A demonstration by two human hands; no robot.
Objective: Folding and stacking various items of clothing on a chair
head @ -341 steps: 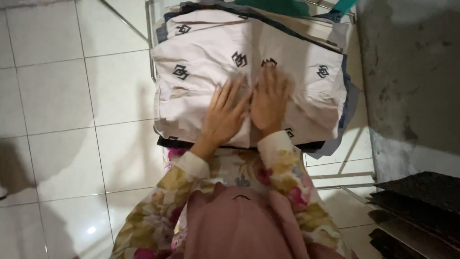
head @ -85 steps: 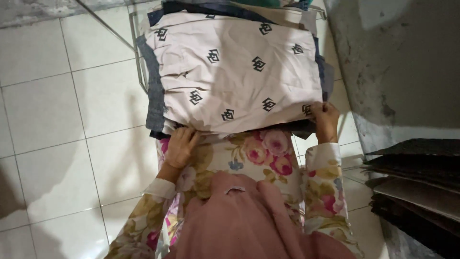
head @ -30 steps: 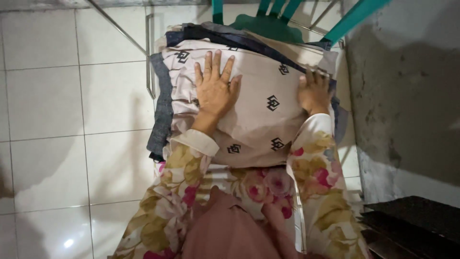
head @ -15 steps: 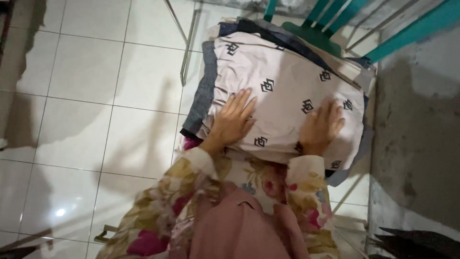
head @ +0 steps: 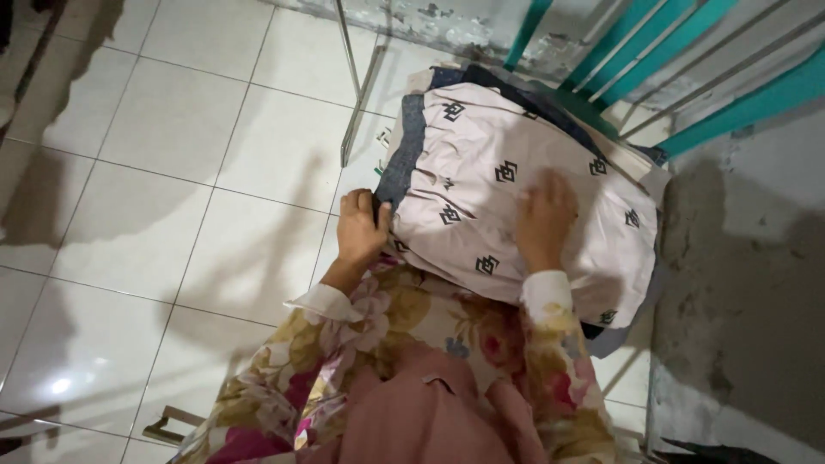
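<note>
Gripping the near-left edge of the pale patterned cloth (head: 516, 198), the left hand (head: 361, 228) curls shut on it; right hand (head: 543, 219) lies spread flat on top, blurred.

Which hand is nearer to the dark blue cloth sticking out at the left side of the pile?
Left. The left hand grips the pile's edge right at the dark blue cloth. The right hand lies flat on the pale patterned cloth, farther right.
</note>
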